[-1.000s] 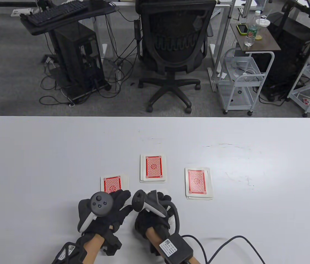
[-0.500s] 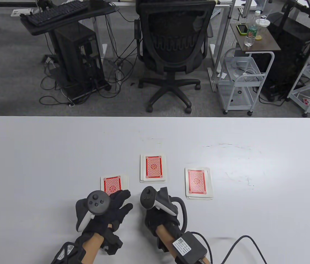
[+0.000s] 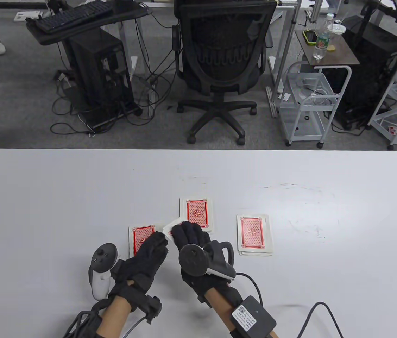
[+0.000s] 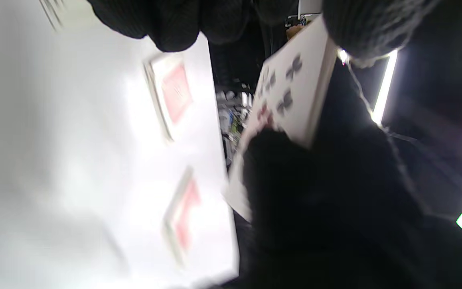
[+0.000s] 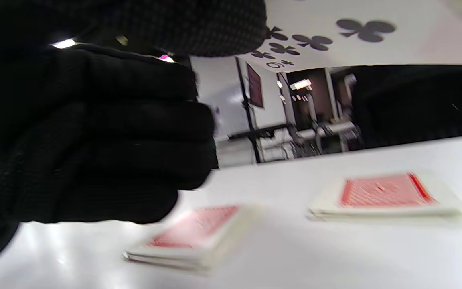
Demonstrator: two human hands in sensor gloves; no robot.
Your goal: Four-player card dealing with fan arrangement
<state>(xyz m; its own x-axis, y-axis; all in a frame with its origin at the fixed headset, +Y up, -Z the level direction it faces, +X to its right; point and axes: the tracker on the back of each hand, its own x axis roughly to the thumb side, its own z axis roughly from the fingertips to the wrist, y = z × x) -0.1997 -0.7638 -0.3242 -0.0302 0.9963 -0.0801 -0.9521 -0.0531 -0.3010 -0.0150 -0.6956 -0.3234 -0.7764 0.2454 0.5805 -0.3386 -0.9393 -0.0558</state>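
Observation:
Three face-down, red-backed piles lie on the white table (image 3: 79, 197): the left pile (image 3: 141, 238), the middle pile (image 3: 198, 214) and the right pile (image 3: 254, 235). Between the left and middle piles my two hands meet on a small packet of cards (image 3: 171, 228) lifted off the table. My left hand (image 3: 153, 246) grips it from the left and partly covers the left pile. My right hand (image 3: 188, 233) curls over it from the right. The left wrist view shows the packet's clubs face (image 4: 291, 88); the right wrist view shows it too (image 5: 335, 32), above two piles (image 5: 191, 237) (image 5: 387, 196).
A black cable (image 3: 311, 310) from my right wrist unit trails across the near right of the table. Past the far edge stand a black office chair (image 3: 223, 63), a white cart (image 3: 307, 102) and a computer tower (image 3: 100, 74).
Both hands moved forward and came together over a card packet, which now shows between them. My left hand rolled, so its tracker swung to the left. The three piles stayed put.

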